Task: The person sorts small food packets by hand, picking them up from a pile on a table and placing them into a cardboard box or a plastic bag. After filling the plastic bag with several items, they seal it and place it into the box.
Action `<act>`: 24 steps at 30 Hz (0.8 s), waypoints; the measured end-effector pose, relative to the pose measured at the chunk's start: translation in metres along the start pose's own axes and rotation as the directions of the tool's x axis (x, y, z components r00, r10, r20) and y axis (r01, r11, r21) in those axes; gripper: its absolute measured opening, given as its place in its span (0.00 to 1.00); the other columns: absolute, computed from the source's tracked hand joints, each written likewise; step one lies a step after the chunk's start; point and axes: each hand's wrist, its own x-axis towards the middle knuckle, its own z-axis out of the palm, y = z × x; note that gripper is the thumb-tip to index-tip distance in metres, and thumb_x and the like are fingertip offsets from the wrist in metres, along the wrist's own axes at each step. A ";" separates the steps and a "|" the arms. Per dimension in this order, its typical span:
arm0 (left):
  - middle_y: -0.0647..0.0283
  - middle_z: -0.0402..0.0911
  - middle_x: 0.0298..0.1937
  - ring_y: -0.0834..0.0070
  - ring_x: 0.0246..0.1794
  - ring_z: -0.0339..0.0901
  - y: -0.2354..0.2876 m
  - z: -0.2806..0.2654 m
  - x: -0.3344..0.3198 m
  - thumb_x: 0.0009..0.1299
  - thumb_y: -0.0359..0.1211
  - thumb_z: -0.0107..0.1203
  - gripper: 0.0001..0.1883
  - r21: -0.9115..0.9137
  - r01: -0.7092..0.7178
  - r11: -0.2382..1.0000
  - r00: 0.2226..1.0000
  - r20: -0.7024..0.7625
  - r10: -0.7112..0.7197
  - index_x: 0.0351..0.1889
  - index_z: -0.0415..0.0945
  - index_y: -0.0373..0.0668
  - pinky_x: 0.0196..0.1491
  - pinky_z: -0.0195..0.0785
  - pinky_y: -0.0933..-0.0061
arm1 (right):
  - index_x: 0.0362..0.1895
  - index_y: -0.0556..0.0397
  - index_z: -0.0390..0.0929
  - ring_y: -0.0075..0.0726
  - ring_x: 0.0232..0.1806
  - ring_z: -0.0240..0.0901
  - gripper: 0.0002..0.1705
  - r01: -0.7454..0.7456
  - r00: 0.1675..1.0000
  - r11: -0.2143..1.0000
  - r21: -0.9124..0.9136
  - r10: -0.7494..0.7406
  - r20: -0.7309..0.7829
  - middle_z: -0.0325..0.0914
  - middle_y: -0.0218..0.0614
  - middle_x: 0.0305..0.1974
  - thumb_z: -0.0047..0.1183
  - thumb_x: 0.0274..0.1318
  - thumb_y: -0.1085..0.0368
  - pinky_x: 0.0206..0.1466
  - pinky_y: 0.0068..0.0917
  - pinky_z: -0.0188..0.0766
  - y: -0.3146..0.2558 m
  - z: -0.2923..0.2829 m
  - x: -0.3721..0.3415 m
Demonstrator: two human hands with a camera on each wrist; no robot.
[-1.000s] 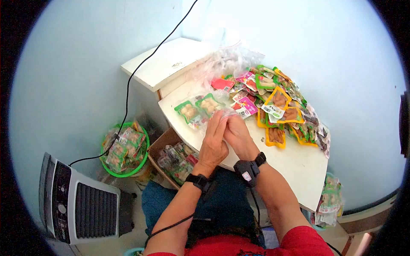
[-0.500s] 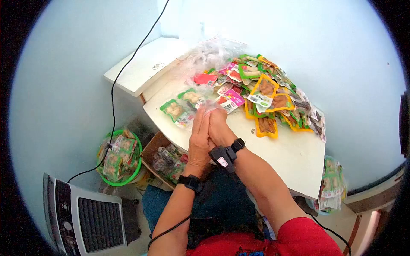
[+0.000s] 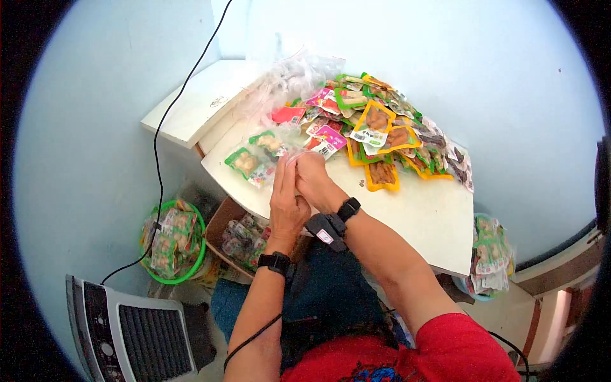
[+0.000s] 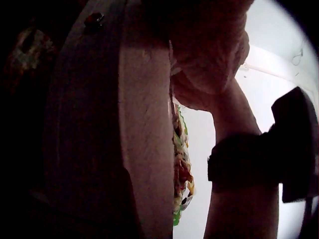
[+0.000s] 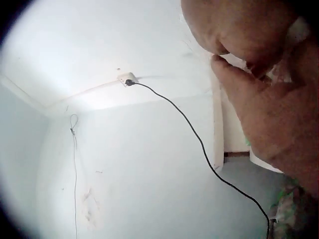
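Both hands meet over the front left of the white table. The left hand (image 3: 287,207), fingers pointing away from the body, and the right hand (image 3: 314,179) pinch the edge of a clear plastic bag (image 3: 293,153) between them. Much of the bag is hidden by the fingers. Just beyond the fingertips lie two green-edged snack packets (image 3: 244,163) with pale pieces inside, and clear film shows around them. In the right wrist view the hands (image 5: 269,104) press close together, with a bit of clear film between. The left wrist view is dark.
A heap of snack packets (image 3: 382,137) covers the table's back right. Loose clear bags (image 3: 293,79) lie behind. Below left stand a green-rimmed basket (image 3: 198,254) and a cardboard box (image 3: 215,232), both with packets. A black cable (image 3: 157,153) hangs at left above an air cooler (image 3: 156,340).
The head view has swung, so the table and packets sit further left and the hands with them. The hands stay together on the clear bag throughout.
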 end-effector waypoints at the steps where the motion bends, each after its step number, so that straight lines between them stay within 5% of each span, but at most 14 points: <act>1: 0.41 0.63 0.70 0.47 0.72 0.60 0.003 -0.002 0.001 0.58 0.20 0.49 0.33 0.011 0.006 1.000 1.000 0.022 -0.006 0.67 0.64 0.35 0.71 0.57 0.57 | 0.40 0.55 0.74 0.37 0.35 0.76 0.05 -0.009 1.000 0.998 -0.070 0.008 -0.016 0.76 0.36 0.35 0.48 0.61 0.70 0.36 0.38 0.78 -0.014 0.014 -0.019; 3: 0.40 0.61 0.71 0.45 0.73 0.58 0.010 -0.007 0.003 0.50 0.13 0.40 0.38 0.032 0.016 0.999 0.998 0.060 -0.018 0.65 0.64 0.32 0.71 0.57 0.56 | 0.43 0.55 0.75 0.37 0.37 0.78 0.08 -0.029 0.999 0.977 -0.212 0.020 -0.046 0.77 0.37 0.38 0.50 0.61 0.68 0.36 0.36 0.78 -0.043 0.039 -0.065; 7: 0.40 0.59 0.71 0.45 0.73 0.56 0.014 -0.010 0.001 0.50 0.13 0.40 0.38 -0.022 0.081 0.996 0.993 0.092 -0.079 0.65 0.63 0.32 0.73 0.55 0.56 | 0.49 0.58 0.79 0.34 0.41 0.81 0.15 -0.125 0.991 0.783 -0.609 0.067 -0.118 0.81 0.38 0.41 0.55 0.60 0.64 0.39 0.29 0.78 -0.079 0.035 -0.102; 9: 0.40 0.59 0.71 0.45 0.73 0.56 0.014 -0.011 0.001 0.50 0.14 0.40 0.38 -0.027 0.099 0.995 0.990 0.107 -0.096 0.65 0.63 0.31 0.73 0.54 0.56 | 0.42 0.59 0.83 0.30 0.32 0.80 0.14 0.061 0.994 0.615 -0.786 -0.110 -0.009 0.83 0.37 0.32 0.56 0.59 0.61 0.34 0.27 0.77 -0.107 0.026 -0.105; 10: 0.41 0.59 0.72 0.47 0.74 0.56 0.013 -0.010 0.001 0.50 0.14 0.40 0.39 -0.027 0.077 0.997 0.993 0.094 -0.074 0.66 0.63 0.33 0.73 0.54 0.57 | 0.37 0.61 0.84 0.37 0.28 0.81 0.14 0.161 0.944 0.391 -0.906 -0.328 0.026 0.84 0.41 0.28 0.55 0.58 0.61 0.34 0.29 0.77 -0.118 0.015 -0.095; 11: 0.42 0.59 0.72 0.48 0.74 0.56 0.010 -0.007 -0.001 0.50 0.14 0.40 0.40 -0.022 0.061 0.998 0.995 0.075 -0.059 0.67 0.62 0.35 0.73 0.54 0.59 | 0.37 0.63 0.83 0.47 0.30 0.81 0.17 0.290 0.805 -0.094 -0.952 -0.513 0.296 0.84 0.45 0.28 0.55 0.57 0.59 0.37 0.36 0.77 -0.134 0.008 -0.088; 13: 0.40 0.59 0.71 0.46 0.73 0.56 0.013 -0.011 -0.001 0.52 0.15 0.42 0.36 -0.018 0.075 0.997 0.994 0.086 -0.073 0.66 0.62 0.31 0.73 0.54 0.58 | 0.40 0.56 0.85 0.53 0.45 0.79 0.20 0.058 0.688 -0.595 -0.802 -0.558 0.464 0.83 0.48 0.39 0.58 0.55 0.51 0.50 0.41 0.74 -0.160 0.007 -0.085; 16: 0.41 0.59 0.71 0.47 0.73 0.57 0.011 -0.010 -0.001 0.52 0.16 0.42 0.36 -0.027 0.067 0.997 0.996 0.061 -0.065 0.66 0.63 0.31 0.73 0.54 0.59 | 0.48 0.54 0.82 0.54 0.57 0.72 0.30 -0.169 0.812 -0.706 -0.688 -0.495 0.309 0.79 0.51 0.49 0.58 0.52 0.43 0.58 0.47 0.68 -0.186 0.011 -0.077; 21: 0.40 0.63 0.68 0.46 0.72 0.58 0.013 -0.012 -0.001 0.51 0.16 0.42 0.34 -0.034 0.071 0.997 0.996 0.052 -0.070 0.63 0.65 0.30 0.74 0.54 0.58 | 0.55 0.55 0.79 0.58 0.63 0.65 0.41 -0.446 0.850 -0.723 -0.527 -0.527 0.004 0.74 0.50 0.57 0.59 0.46 0.35 0.66 0.59 0.55 -0.195 -0.020 -0.051; 24: 0.40 0.64 0.67 0.46 0.71 0.59 0.013 -0.012 0.000 0.51 0.16 0.42 0.34 -0.014 0.056 0.998 0.996 0.064 -0.055 0.62 0.66 0.30 0.73 0.55 0.58 | 0.51 0.56 0.80 0.55 0.63 0.66 0.39 -0.370 0.868 -0.695 -0.617 -0.495 0.037 0.74 0.49 0.57 0.63 0.42 0.38 0.67 0.58 0.53 -0.197 -0.025 -0.053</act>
